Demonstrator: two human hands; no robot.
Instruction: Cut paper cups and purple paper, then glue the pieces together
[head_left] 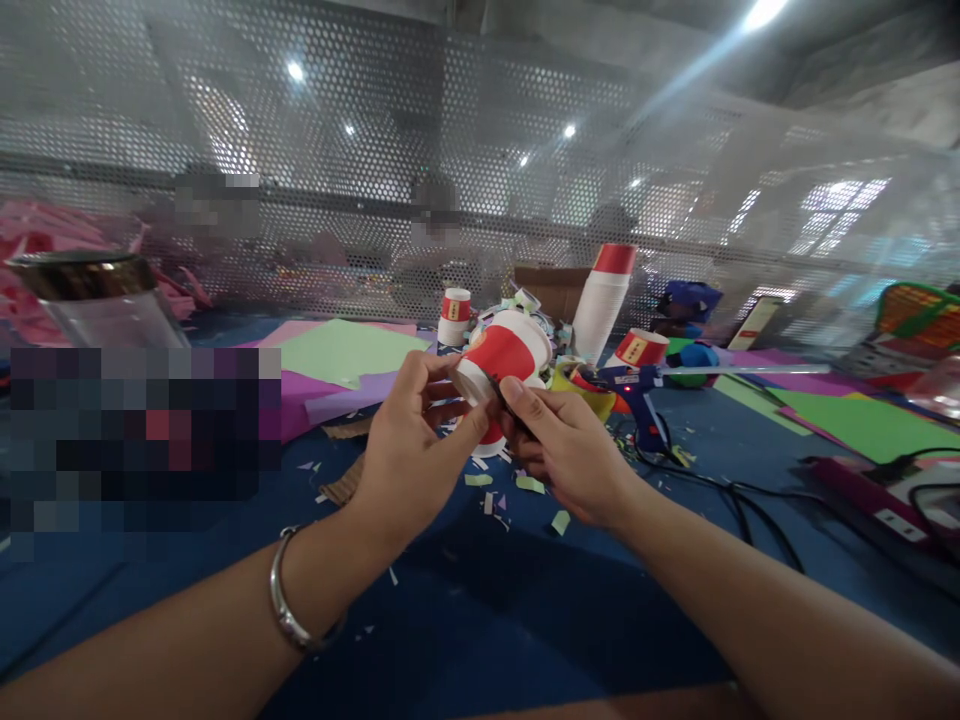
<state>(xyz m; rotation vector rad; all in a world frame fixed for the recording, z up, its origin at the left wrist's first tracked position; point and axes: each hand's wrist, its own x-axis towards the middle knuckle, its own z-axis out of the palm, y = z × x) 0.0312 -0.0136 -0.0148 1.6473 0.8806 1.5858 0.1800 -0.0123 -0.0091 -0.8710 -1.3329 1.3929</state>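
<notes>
A red and white paper cup [501, 358] is tilted on its side in the air above the table. My left hand [416, 430] is closed around the cup's near left end, with thumb and fingers on its wall. My right hand [570, 445] is closed at the cup's lower right side, its thumb pressed over a small dark thing [496, 385] that touches the cup. What that thing is I cannot make out, as the fingers cover most of it. Another red and white cup [491, 440] stands below, partly hidden by my hands.
A stack of paper cups [601, 300] leans behind. A blue glue gun [641, 400] lies over a yellow container [589, 395], its cord running right to a power strip [877, 500]. Paper scraps [530, 485] litter the blue table [525, 620]. A lidded jar [97, 295] and coloured sheets [345, 350] are left.
</notes>
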